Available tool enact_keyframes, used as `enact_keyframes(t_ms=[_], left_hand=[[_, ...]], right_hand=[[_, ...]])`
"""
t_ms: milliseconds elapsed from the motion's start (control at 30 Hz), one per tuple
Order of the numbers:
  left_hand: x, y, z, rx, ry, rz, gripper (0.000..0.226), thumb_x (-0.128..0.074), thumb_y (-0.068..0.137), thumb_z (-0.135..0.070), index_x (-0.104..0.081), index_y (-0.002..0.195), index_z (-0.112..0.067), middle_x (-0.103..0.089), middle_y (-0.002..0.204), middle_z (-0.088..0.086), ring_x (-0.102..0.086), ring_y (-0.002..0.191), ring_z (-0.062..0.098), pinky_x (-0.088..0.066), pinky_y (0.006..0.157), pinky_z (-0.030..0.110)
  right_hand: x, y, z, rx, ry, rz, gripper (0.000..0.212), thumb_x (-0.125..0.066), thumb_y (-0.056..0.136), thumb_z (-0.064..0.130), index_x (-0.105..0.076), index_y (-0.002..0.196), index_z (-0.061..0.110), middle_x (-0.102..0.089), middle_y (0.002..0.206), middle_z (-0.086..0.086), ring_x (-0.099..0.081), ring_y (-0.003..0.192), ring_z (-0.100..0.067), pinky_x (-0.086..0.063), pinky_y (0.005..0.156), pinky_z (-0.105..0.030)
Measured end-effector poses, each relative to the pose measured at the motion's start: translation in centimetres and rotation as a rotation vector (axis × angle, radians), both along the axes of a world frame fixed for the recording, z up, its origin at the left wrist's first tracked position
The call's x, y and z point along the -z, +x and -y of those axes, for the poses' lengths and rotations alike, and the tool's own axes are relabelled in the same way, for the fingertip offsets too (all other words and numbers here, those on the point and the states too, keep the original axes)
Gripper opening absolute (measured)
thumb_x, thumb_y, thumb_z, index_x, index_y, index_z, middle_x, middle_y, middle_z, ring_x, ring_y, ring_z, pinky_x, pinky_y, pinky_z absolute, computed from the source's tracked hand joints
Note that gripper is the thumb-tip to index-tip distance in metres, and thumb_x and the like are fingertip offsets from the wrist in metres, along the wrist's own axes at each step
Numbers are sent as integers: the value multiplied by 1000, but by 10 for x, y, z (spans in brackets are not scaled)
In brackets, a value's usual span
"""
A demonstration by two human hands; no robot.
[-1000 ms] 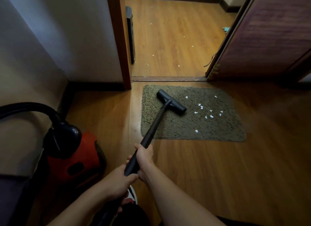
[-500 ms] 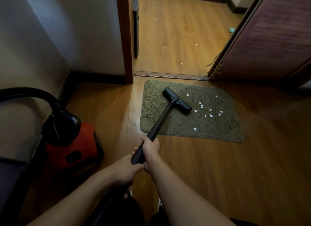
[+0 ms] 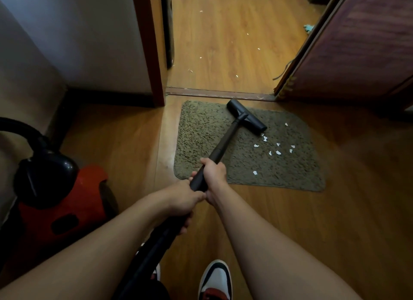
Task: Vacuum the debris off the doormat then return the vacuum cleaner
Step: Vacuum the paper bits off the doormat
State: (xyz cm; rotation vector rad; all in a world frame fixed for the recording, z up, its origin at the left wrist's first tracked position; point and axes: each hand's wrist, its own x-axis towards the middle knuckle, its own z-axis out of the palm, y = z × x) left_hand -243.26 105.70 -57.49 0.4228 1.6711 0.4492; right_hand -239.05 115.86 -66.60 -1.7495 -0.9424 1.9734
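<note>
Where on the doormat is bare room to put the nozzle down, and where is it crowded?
Bare: the doormat's left part, between its left edge and the wand. Crowded: white scraps lie right of the wand, near the nozzle head.

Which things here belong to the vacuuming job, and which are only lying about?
For the job: doormat, white debris, nozzle, wand in left hand and right hand, red vacuum cleaner.
Lying about: teal object, scraps beyond the doorway.

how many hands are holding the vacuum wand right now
2. The right hand grips the vacuum wand farther along, over the near edge of the doormat; the left hand grips it just behind, closer to the person.
</note>
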Motion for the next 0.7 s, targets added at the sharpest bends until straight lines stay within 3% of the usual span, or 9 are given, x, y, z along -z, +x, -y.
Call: enact_keyframes(t_ms=[267,700], left_hand=[[9,6,-28,-8,-3,-19,30,-43,104,-30,-34,131,-22,-50,61,10,-48,42,19,-45,42,26],[-15,-1,47,0,-32,54,38,-45,103,-31,-29,137,-26,-50,65,8,-48,43,15,-46,43,27]], right_hand=[[12,2,-27,27,5,-19,35,-58,100,11,-49,132,0,-56,89,-18,-59,46,-21,-52,44,-30],[-15,5,50,11,-48,33,24,-56,99,11,-48,122,5,-62,80,-19,-62,49,-24,-54,49,-34]])
